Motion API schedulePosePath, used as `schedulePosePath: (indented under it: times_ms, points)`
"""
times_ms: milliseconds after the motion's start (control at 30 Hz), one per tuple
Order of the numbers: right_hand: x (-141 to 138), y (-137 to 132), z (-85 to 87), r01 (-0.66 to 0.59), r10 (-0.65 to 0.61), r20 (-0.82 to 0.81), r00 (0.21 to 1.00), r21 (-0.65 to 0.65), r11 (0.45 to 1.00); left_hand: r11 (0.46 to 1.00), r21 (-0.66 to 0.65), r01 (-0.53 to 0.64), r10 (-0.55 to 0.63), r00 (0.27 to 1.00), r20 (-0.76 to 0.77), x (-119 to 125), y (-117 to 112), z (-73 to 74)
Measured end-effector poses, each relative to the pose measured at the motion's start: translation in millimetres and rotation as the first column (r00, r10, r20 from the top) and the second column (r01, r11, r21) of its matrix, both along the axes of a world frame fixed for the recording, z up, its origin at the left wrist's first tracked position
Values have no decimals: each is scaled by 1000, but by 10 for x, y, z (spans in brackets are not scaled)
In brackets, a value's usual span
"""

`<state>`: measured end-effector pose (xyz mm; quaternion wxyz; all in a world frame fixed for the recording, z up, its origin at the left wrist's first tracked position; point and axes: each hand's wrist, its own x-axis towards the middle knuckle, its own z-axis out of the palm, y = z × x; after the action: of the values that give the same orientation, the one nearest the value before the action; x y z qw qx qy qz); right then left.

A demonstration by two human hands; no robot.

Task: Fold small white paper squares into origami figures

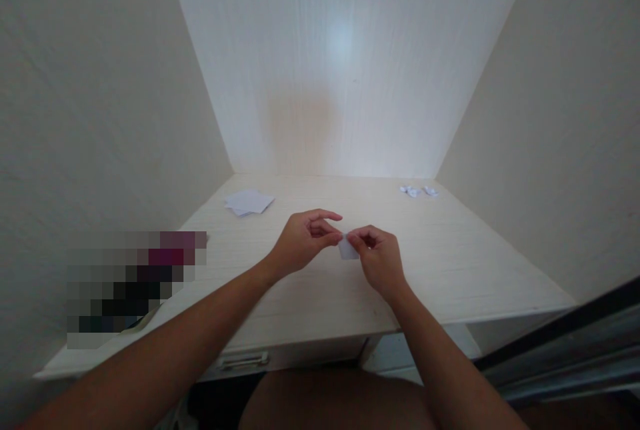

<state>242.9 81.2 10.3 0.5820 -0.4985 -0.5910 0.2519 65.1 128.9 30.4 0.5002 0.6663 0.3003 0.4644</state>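
Observation:
Both hands meet over the middle of a pale wooden desk (450, 270). My left hand (304, 240) pinches one edge of a small white folded paper piece (347, 250) with thumb and forefinger. My right hand (379, 257) pinches its other edge, fingers curled in. The paper hangs just above the desk top, partly hidden by the fingers.
A loose stack of small white paper squares (249, 203) lies at the back left of the desk. A few small folded white paper shapes (419, 191) sit at the back right. A blurred-out object (135, 287) rests on the left front. A drawer handle (243, 361) shows below the desk edge.

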Motion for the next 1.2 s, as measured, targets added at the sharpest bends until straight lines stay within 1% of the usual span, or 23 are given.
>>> schedulePosePath:
  times_ms: [300,467,767,967,1100,1200]
  points:
    - [-16,1,-10,18,-19,-65,998,-16,1000,1000,-2,-27,27,999,33,63,-44,-17]
    - [-53,7,-20,21,-23,-109,994,-16,1000,996,40,-82,80,996,44,93,-62,-39]
    - [-85,25,-62,20,-24,-180,983,-25,999,976,126,-177,177,984,6,107,-82,-54]
    - [-93,47,-119,18,-25,-238,971,-32,999,974,144,-176,184,982,-43,119,-83,-100]
    - [-99,49,-118,15,-25,-255,967,-40,999,971,141,-191,199,979,-49,116,-75,-100]
    - [-105,43,-113,28,-39,-265,963,-46,999,975,143,-171,182,981,-69,118,-74,-102]
